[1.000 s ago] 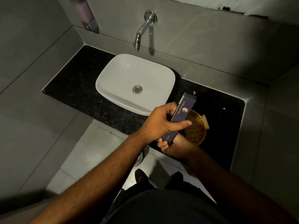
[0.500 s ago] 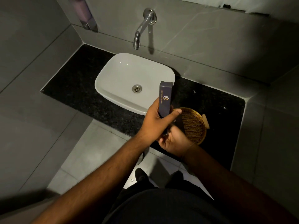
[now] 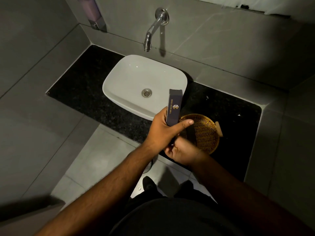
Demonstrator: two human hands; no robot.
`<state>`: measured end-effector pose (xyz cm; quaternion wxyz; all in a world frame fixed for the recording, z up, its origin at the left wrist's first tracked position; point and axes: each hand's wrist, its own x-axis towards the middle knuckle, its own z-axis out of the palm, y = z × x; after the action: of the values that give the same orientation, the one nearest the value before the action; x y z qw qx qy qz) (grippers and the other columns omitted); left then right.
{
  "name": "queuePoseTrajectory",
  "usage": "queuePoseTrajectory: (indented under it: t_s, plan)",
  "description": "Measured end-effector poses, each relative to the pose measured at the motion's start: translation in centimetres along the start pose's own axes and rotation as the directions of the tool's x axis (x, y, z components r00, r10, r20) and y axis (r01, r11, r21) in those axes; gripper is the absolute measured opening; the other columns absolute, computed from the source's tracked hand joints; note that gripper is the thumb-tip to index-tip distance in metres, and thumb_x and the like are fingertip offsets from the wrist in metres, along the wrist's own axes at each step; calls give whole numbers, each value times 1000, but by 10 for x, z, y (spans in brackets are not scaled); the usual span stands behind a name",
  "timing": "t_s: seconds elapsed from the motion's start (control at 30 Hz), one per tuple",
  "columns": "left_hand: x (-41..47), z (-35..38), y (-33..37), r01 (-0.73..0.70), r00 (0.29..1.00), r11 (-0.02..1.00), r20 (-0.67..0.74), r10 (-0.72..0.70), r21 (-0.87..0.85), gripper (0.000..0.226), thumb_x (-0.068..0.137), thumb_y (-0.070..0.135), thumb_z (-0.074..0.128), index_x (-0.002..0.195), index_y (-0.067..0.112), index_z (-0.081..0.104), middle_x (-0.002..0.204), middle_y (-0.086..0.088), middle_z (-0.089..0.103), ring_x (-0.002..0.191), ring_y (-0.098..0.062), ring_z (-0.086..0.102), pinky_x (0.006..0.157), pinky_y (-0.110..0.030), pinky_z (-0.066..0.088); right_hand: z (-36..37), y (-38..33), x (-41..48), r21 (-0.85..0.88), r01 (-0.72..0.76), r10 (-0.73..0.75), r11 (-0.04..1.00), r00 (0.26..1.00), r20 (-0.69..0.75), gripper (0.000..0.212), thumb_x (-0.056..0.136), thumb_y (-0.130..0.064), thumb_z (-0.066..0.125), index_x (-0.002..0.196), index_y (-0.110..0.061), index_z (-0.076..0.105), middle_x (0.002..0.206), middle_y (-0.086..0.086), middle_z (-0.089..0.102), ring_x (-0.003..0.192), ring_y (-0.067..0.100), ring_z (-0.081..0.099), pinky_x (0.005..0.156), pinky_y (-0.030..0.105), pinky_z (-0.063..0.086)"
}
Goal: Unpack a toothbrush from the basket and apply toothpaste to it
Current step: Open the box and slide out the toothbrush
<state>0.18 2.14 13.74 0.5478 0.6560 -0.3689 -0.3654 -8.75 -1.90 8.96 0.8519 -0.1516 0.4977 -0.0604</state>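
My left hand [image 3: 162,130] grips a long dark blue toothbrush box [image 3: 174,108] with gold print, held almost upright over the sink's front edge. My right hand [image 3: 182,150] is curled at the box's lower end, just below the left hand; its fingers close on that end, which is mostly hidden. A round woven basket [image 3: 204,132] sits on the black counter right behind my hands. No toothbrush or toothpaste shows outside the box.
A white basin [image 3: 136,79] stands on the black stone counter [image 3: 81,89], with a chrome tap [image 3: 151,31] on the wall above it. A small tan comb-like object [image 3: 219,129] lies at the basket's right edge. A soap dispenser [image 3: 92,12] hangs upper left.
The box has swung from a rightward tilt to nearly upright in my left hand. My right hand stayed at its lower end.
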Motion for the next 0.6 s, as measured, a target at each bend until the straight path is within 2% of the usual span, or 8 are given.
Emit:
queuePoseTrajectory:
  t_s: [0.07,0.13,0.2,0.27,0.33,0.4,0.5,0.6]
  plan:
    - [0,-6,1,6,986,996,165,-20,84,40,90,14,90,120,11,63,89,-4,68,83,-23,68,77,-42,60,-2,-1,1,-9,23,-23,1000,1000,-21,20,106,-34,42,114,-25,58,104,0,62,86,11,58,56,19,45]
    - [0,-17,0,-9,961,980,273,-47,198,59,92,13,87,143,12,58,114,-2,75,109,-25,75,98,-50,62,-6,-7,5,23,2,-1,1000,999,-45,22,107,-26,39,97,-21,58,81,-1,58,57,7,54,39,15,43]
    - [0,-29,-3,-21,956,961,287,-61,274,61,92,16,86,147,18,60,123,2,78,116,-18,77,104,-50,62,-9,-13,9,-16,30,-32,999,995,-97,31,107,-12,32,92,-14,59,65,2,59,37,7,52,33,14,40]
    - [-2,-37,-7,6,964,962,255,-78,274,54,93,17,84,143,20,64,123,2,80,116,-18,79,104,-53,63,-11,-19,11,-127,93,-111,987,985,-135,33,104,-6,34,89,-10,63,53,3,63,36,9,53,35,15,41]
    - [-5,-39,-8,52,974,972,202,-99,230,49,94,15,80,140,16,64,126,-4,79,121,-24,78,107,-57,61,-10,-22,9,-131,128,-143,983,983,-114,25,102,-8,45,92,-9,67,63,6,67,44,12,59,40,18,47]
    - [-8,-38,-8,89,984,983,139,-111,161,45,93,12,76,136,17,64,130,-9,78,125,-26,77,109,-57,61,-11,-22,6,-65,143,-147,988,987,-65,16,100,-15,57,103,-9,71,84,10,74,59,15,70,48,23,54]
    - [-10,-39,-7,104,991,994,82,-108,41,43,95,-1,71,132,18,60,136,-14,76,131,-28,74,111,-53,61,-16,-22,2,-34,156,-156,987,988,-16,24,98,-24,63,116,-9,70,107,12,75,83,19,76,57,25,59]
    - [-12,-42,-5,143,989,989,55,-140,-46,47,102,-10,63,145,4,48,143,-15,74,137,-28,71,114,-47,60,-19,-26,-4,-14,154,-154,988,988,0,30,92,-31,72,114,-10,70,112,14,74,79,18,78,60,25,60]
